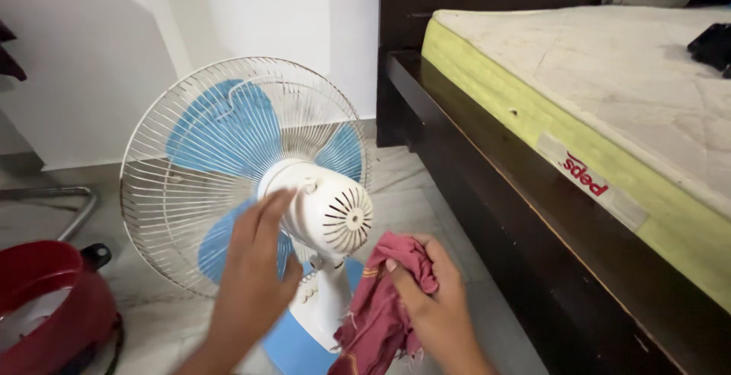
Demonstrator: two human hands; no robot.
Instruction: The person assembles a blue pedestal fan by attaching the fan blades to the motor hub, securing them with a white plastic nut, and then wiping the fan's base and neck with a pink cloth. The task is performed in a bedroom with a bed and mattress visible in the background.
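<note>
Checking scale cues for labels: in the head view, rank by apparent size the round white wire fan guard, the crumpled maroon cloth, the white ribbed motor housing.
1. Round white wire fan guard, clearly largest.
2. Crumpled maroon cloth, held in the right hand; it is nearer the camera, so unsure.
3. White ribbed motor housing, beside the left hand.

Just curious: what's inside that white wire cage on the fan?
Inside the wire cage sit pale blue blades. The white motor housing and the left hand cover the hub and part of the lower blades.
</note>
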